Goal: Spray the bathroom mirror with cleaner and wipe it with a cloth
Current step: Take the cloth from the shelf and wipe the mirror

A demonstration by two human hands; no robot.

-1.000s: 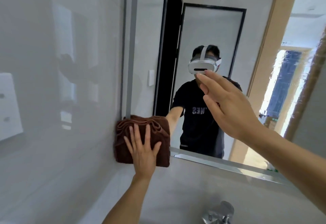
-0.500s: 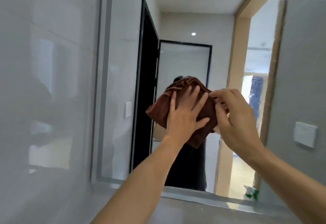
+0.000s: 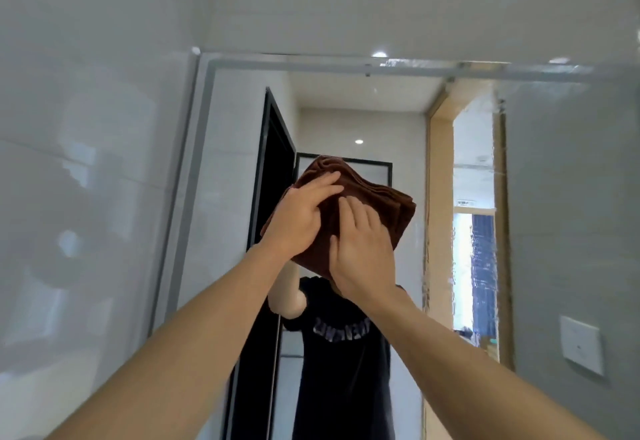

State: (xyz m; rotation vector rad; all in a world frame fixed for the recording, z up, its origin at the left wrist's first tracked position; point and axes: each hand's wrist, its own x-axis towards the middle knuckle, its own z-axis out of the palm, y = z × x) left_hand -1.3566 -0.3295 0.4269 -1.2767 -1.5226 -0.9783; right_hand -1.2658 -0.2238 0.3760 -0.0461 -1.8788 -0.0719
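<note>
Two hands press a folded brown cloth [image 3: 374, 204] flat against the mirror [image 3: 346, 117], near its middle. Left hand [image 3: 298, 218] lies on the cloth's left part, its fingers [image 3: 325, 181] straight and spread, pointing up and right. Right hand [image 3: 360, 252] covers the lower right part, fingers [image 3: 360, 213] straight and pointing up. Cloth shows beyond both sets of fingertips, above and to the right. Streaks of wet mark the mirror's right side.

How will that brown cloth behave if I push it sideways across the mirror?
The brown cloth is folded in soft layers, so it probably bunches or unfolds unless pressed flat. Both the left hand and right hand press it, which should steady it. On the smooth mirror it likely slides easily.
</note>
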